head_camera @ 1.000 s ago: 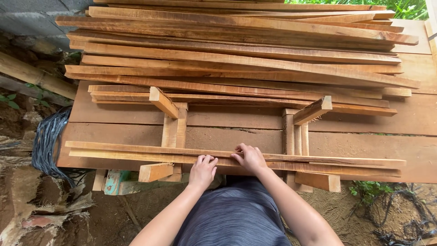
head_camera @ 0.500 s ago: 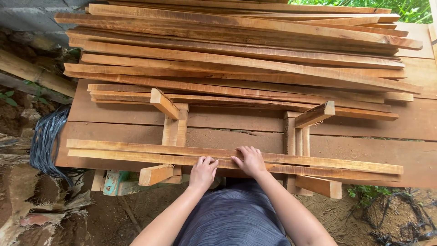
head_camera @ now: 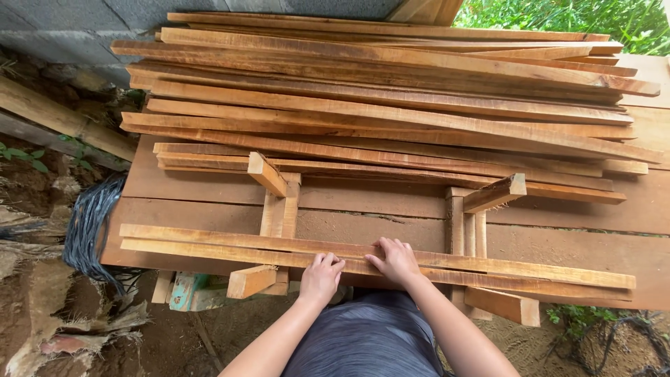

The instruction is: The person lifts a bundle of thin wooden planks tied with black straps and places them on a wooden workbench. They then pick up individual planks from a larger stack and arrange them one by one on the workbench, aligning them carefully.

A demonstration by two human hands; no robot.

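Rough brown plank surface (head_camera: 391, 197) fills mid-frame, a heap of long sawn wooden slats (head_camera: 391, 91) stacked above; two long pale wooden strips (head_camera: 209, 241) lie lower centre across upright wooden cradles (head_camera: 279, 209), held level; left hand (head_camera: 322, 276) and right hand (head_camera: 396, 258) rest on them, fingers spread flat, pressing rather than gripping.

View shifts: whole scene sits lower and further right in frame than a second ago; more grey block wall (head_camera: 209, 10) shows along the top. Left hand (head_camera: 321, 277) and right hand (head_camera: 396, 259) ride with that shift, both flat on the two long slats (head_camera: 209, 241). Hands sit marginally closer together now. Slats' right ends look slightly more closely aligned.
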